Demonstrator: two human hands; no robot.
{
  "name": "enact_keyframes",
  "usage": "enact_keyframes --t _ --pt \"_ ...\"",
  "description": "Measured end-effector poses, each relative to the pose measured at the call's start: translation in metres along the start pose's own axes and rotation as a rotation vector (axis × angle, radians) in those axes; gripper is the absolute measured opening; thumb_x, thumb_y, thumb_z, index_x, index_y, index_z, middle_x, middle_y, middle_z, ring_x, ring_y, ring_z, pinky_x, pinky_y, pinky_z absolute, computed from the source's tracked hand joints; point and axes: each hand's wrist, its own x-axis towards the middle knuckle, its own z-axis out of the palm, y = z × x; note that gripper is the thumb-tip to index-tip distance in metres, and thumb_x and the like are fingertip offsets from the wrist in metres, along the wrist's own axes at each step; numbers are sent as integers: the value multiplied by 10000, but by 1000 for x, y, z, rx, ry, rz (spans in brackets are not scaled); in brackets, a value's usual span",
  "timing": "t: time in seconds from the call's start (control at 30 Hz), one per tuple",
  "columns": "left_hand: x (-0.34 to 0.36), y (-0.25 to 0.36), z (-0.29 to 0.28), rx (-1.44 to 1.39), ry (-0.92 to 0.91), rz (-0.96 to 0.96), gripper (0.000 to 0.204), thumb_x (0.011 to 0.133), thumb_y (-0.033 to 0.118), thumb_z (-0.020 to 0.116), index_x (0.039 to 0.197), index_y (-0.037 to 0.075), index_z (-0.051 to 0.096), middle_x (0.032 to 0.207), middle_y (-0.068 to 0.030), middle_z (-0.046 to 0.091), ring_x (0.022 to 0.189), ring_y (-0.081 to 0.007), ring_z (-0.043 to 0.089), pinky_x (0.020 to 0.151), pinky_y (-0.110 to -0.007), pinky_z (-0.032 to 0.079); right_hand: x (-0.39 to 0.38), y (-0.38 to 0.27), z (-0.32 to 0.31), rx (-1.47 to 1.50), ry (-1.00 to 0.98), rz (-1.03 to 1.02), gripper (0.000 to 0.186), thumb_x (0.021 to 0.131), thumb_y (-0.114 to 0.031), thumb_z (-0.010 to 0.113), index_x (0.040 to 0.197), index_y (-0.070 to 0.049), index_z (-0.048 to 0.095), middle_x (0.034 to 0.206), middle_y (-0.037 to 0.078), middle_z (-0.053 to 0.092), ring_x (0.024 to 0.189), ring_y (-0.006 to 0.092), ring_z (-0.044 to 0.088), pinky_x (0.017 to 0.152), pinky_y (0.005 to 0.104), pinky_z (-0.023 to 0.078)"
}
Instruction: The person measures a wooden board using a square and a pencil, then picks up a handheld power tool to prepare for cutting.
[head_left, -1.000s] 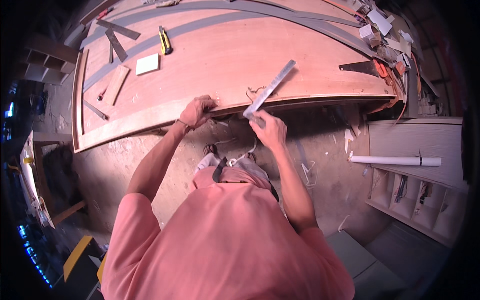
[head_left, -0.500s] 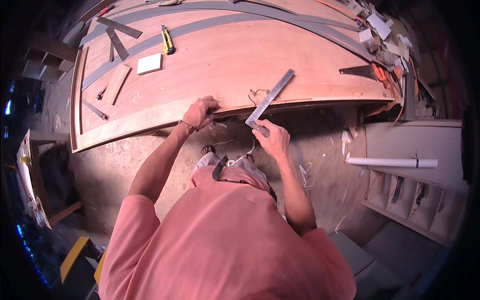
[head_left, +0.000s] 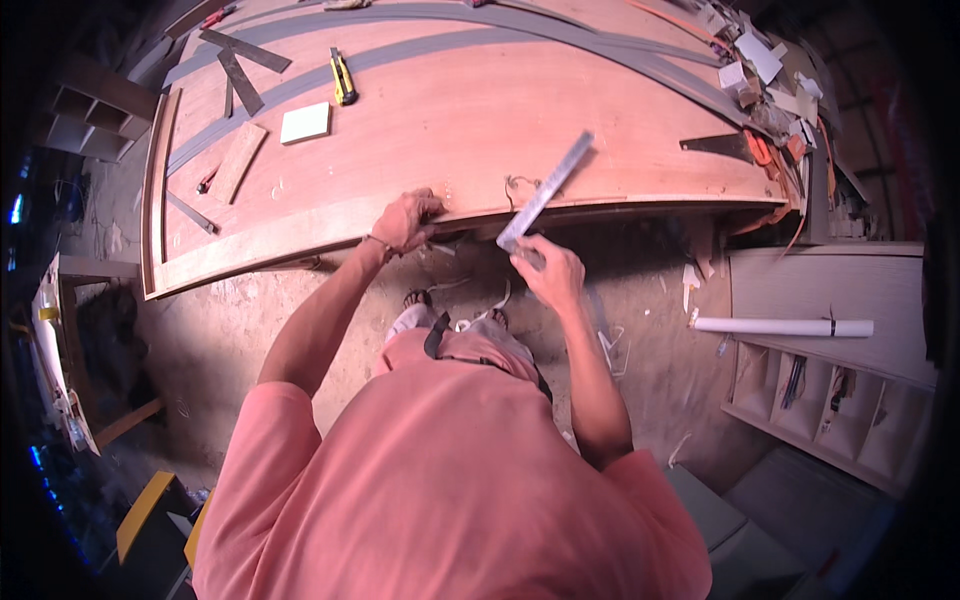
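Grip of right hand (head_left: pixel 553 274) is clamped on metal square (head_left: pixel 549 192) by its short end, blade over worktop (head_left: pixel 450 120); judged stiff, light, best held there; left hand (head_left: pixel 404 222) at near edge, hold unclear.

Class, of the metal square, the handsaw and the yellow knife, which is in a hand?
The metal square: the right hand grips its near end, while the yellow knife and the orange-handled handsaw lie on the wooden panel.

The square (head_left: pixel 548 191) looks like smooth metal, the bench top (head_left: pixel 450 110) matt wood, the shirt (head_left: pixel 450 470) matt cloth.
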Motion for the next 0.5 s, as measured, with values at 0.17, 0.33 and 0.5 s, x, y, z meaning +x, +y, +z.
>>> enact_keyframes --t 0.17,0.33,0.5 --pt "-3 3 6 -1 -25 -31 251 813 65 776 1064 61 770 1000 -138 673 963 -346 690 843 -432 549 22 -13 5 -26 7 123 315 845 -345 829 1119 -199 779 992 152 778 937 408 737 791 502 579" --pt "-3 1 4 19 -31 -2 286 796 42 773 1081 66 771 1008 -136 675 975 -349 693 857 -428 554 3 -6 2 -20 -5 20 336 855 -372 816 1133 -187 777 1009 154 778 955 407 735 784 491 579" --pt "-2 0 0 -2 -30 -45 304 769 24 758 1070 58 750 1058 -142 677 1034 -368 685 894 -441 553 18 -20 15 -28 -4 39 330 861 -371 809 1141 -201 768 1009 153 781 948 416 734 803 516 578"
